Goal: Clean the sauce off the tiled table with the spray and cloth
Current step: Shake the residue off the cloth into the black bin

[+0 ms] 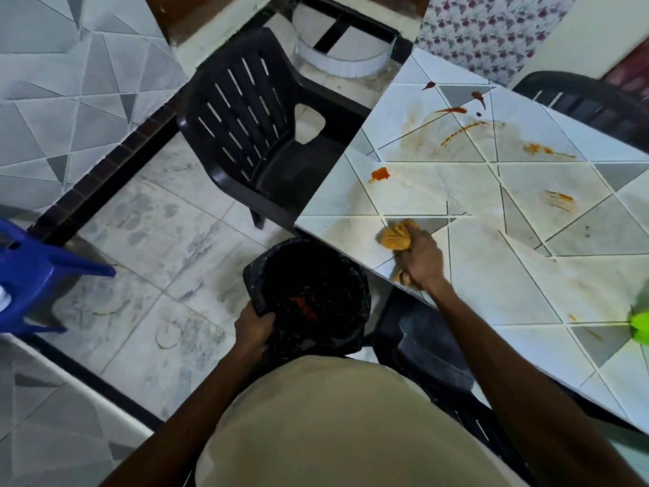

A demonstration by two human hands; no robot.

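Note:
The tiled table (509,261) carries red and orange sauce smears, with a thick blob (380,174) near its left edge and streaks (456,110) at the far end. My right hand (419,260) grips a bunched, sauce-stained orange cloth (397,236) pressed on the table near its front left edge. My left hand (253,331) holds the rim of a bin lined with a black bag (309,293), just below the table edge; red sauce lies inside it. A bright green object (641,326), perhaps the spray, shows at the right edge, mostly cut off.
A black plastic chair (260,135) stands at the table's left side, another (421,349) is tucked under the near edge, and a third (590,100) is at the far right. A blue plastic stool (31,272) stands on the tiled floor at left.

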